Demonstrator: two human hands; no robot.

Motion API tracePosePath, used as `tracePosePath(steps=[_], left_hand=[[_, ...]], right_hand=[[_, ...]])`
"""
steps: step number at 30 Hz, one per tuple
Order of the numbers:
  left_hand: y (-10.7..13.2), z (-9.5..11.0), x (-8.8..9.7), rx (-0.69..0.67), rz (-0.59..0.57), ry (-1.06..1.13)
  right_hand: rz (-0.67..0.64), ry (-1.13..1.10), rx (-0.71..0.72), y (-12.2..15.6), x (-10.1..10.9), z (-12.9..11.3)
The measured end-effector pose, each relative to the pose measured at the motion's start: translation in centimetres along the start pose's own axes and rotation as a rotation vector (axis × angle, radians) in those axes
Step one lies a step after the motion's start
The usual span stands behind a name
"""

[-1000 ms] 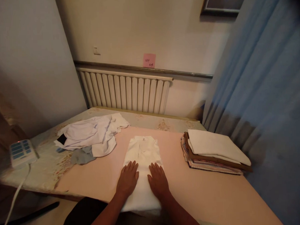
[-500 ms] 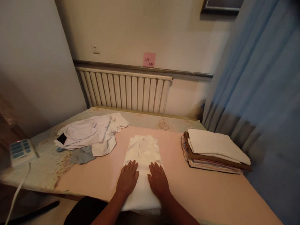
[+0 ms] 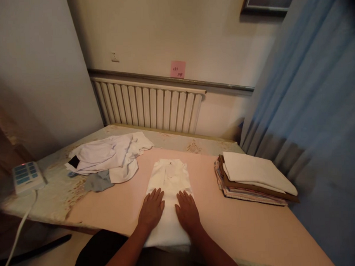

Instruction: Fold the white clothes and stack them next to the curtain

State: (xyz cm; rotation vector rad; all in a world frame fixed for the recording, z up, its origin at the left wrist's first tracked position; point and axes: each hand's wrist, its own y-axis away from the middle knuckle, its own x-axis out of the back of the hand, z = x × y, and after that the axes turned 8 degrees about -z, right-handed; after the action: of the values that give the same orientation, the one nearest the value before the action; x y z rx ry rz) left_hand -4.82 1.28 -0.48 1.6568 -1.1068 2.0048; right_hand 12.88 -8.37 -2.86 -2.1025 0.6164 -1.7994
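A white shirt point(image 3: 169, 180), folded into a long narrow shape, lies on a pink sheet at the near side of the table. Its collar end, with a small dark label, points away from me. My left hand point(image 3: 152, 208) rests flat on the shirt's left side with the fingers stretched out. Across from it, my right hand point(image 3: 187, 211) lies flat on the right side, fingers extended too. Bare cloth shows between the two hands. The shirt's near end reaches the table edge.
Loose white and grey clothes point(image 3: 108, 154) lie heaped at the back left. On the right is a stack of folded cloths point(image 3: 257, 173), beside a blue curtain point(image 3: 284, 106). A power strip point(image 3: 27, 175) with a white cord sits at the left edge. A radiator point(image 3: 150, 105) stands behind the table.
Both hands stay flat on the shirt in the same place. Only the camera's view has shifted very slightly.
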Motion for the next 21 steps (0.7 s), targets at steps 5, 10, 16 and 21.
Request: tracePosePath(steps=[5, 10, 16, 21], left_hand=[[-0.05, 0.03, -0.03, 0.005, -0.011, 0.019], [-0.08, -0.06, -0.2, 0.008, -0.01, 0.04], [-0.06, -0.12, -0.33, 0.006, -0.011, 0.028], [-0.04, 0.0, -0.23, 0.016, 0.003, 0.03]], right_hand=[[-0.019, -0.007, -0.011, -0.04, -0.07, -0.05], [-0.026, 0.002, -0.014, -0.02, 0.01, 0.0], [-0.008, 0.029, 0.004, -0.04, -0.08, 0.03], [-0.023, 0.036, 0.005, 0.0, 0.19, -0.05]])
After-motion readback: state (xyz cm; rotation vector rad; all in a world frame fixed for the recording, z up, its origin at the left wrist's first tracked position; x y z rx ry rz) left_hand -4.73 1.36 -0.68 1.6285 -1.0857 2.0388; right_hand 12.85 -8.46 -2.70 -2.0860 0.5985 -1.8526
